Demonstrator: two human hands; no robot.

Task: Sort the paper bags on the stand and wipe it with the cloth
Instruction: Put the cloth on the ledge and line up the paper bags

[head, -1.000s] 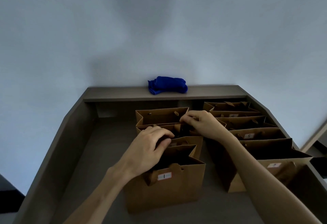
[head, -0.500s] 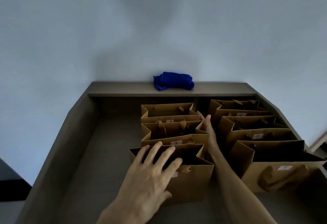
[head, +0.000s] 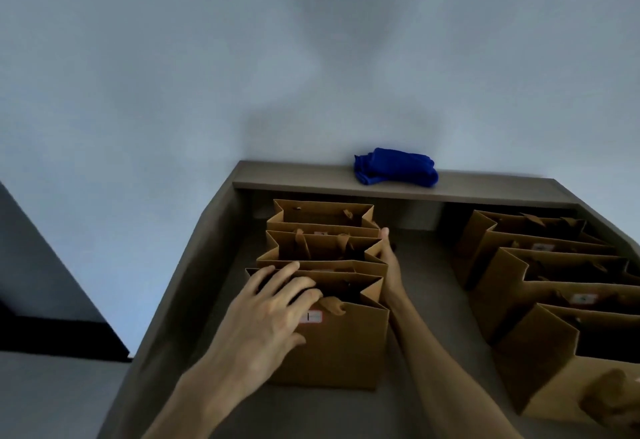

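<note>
seven paper bags (head: 346, 345), one cloth (head: 396, 166), two hands (head: 266, 321)

The paper bags (head: 332, 345) are plain brown, the nearest bearing a white label (head: 310, 317) edged in red. A deep blue cloth (head: 394, 166) lies upper centre on the grey-brown stand (head: 304, 180).

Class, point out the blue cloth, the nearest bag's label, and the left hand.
blue cloth (head: 396, 166), head view, middle of its folded bulk
label (head: 311, 316), head view, centre of the sticker
left hand (head: 266, 317), head view, back of the hand
</note>
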